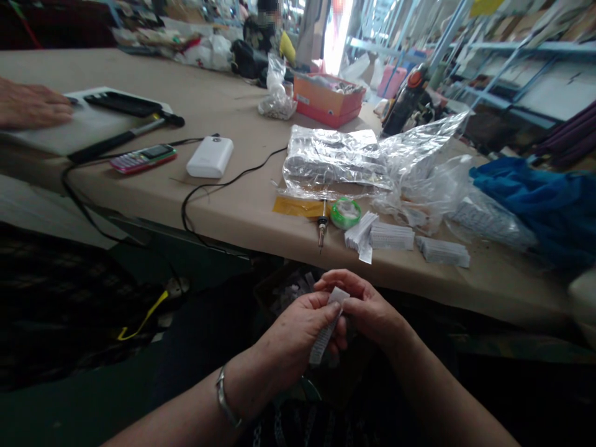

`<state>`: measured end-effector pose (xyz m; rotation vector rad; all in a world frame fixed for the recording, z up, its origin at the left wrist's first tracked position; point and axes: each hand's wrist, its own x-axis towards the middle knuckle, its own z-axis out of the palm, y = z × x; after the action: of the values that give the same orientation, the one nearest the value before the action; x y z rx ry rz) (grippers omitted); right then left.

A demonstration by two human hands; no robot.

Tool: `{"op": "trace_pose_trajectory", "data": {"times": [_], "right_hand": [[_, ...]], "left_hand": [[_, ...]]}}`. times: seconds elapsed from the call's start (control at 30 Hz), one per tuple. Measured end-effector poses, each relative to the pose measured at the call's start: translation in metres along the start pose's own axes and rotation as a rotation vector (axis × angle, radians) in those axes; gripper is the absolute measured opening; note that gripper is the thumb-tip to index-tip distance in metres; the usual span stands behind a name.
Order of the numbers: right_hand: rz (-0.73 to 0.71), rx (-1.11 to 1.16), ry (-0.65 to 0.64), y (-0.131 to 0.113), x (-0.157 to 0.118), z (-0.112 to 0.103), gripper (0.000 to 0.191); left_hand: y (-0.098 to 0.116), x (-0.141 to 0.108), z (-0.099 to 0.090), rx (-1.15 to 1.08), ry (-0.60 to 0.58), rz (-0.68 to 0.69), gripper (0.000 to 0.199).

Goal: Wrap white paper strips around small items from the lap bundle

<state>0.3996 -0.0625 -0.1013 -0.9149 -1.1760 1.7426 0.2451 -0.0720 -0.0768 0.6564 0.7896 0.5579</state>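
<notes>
My left hand (295,326) is closed, pinching a narrow white printed label (322,343) between thumb and fingers just off the table's front edge. The fingers of my right hand (375,310) are closed at the label's upper end, thumb against it. Beyond my hands, several white labels lie fanned out (361,233), beside a neat label stack (392,236) and another stack (444,251) to the right. A green-rimmed roll (345,213) and a thin pointed tool (322,226) lie behind the fanned labels' left side.
Silvery plastic packaging (335,161), an orange box (328,99) and blue fabric (516,192) are farther back. A white power bank (210,156), a phone (143,158) and black cords lie left. Another person's hand (35,105) rests on a white board at the far left.
</notes>
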Motion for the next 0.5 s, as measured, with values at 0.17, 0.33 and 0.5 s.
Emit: {"op": "trace_pose_trajectory", "data": {"times": [0.17,0.33,0.5], "right_hand": [[-0.377,-0.520,0.261,-0.003,-0.007,0.011,0.027],[-0.520,-0.976,0.197,-0.006,-0.008,0.022,0.035],[-0.506,-0.900,0.289,-0.005,-0.004,0.024,0.035]], "left_hand": [[0.004,0.001,-0.006,-0.098,0.086,0.091,0.021],[0.007,-0.001,-0.007,-0.136,0.106,0.083,0.028],[0.008,-0.004,-0.007,-0.136,0.107,0.100,0.026]]}}
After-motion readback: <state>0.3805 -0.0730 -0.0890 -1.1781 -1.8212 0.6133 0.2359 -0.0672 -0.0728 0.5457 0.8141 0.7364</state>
